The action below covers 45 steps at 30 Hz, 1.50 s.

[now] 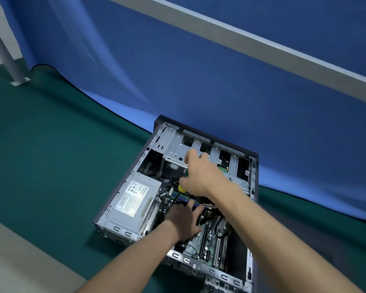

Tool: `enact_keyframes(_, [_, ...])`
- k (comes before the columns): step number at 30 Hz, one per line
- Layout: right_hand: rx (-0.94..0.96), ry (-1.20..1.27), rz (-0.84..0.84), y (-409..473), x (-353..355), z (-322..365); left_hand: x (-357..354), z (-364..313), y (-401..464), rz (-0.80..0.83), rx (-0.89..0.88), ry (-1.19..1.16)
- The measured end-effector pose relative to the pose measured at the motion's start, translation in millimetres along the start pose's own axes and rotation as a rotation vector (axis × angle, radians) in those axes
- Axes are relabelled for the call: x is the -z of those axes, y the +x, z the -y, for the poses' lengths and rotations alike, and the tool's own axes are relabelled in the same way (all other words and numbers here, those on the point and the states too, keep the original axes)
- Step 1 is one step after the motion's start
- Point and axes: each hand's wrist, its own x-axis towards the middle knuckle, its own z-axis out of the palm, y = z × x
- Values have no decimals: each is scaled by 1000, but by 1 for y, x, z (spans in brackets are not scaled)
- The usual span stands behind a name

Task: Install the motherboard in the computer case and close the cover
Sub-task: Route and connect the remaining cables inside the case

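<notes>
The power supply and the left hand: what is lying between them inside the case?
In the head view, between the power supply and the left hand lie black cables over the motherboard edge.

Computer case [254,166] showing bare matt metal inside; behind it, blue cloth [178,70] draping smooth; beneath, matt green mat [40,155].

screwdriver [181,185] tip: hidden behind left hand [183,220] | case [254,187] near corner: cut off
</notes>
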Motion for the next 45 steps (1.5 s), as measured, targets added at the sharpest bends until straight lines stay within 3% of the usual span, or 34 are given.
enact_keyframes(6, [-18, -126, -171, 1, -7, -3, -5, 2, 3, -4, 14, -12])
enact_keyframes(11, [31, -53, -46, 5, -1, -9, -11, 1, 9, 6, 14, -18])
enact_keyframes(15, [-9, -252, -205, 9, -5, -15, -13, 1, 11, 32, 29, 7])
enact_keyframes(20, [30, 4, 23, 16, 6, -22, -12, -2, 15, 62, 60, -8])
enact_keyframes(26, [20, -117, -221, 20, -5, -30, -11, 0, 12, 72, 81, 2])
enact_keyframes(30, [68, 37, -55, 22, 0, -32, -8, -1, 13, 108, 89, -7])
enact_keyframes(32, [36, 60, -125, 21, -2, -33, -7, -1, 12, 112, 78, 14])
enact_keyframes(35, [-1, -114, -261, 17, -9, -30, -3, 1, 11, 70, 55, 7])
enact_keyframes(41, [-147, -9, -201, 17, -9, -46, -6, 2, 11, 81, 45, -4])
enact_keyframes(45, [-161, 8, -439, 2, -10, -54, -7, 5, 10, 16, 14, -71])
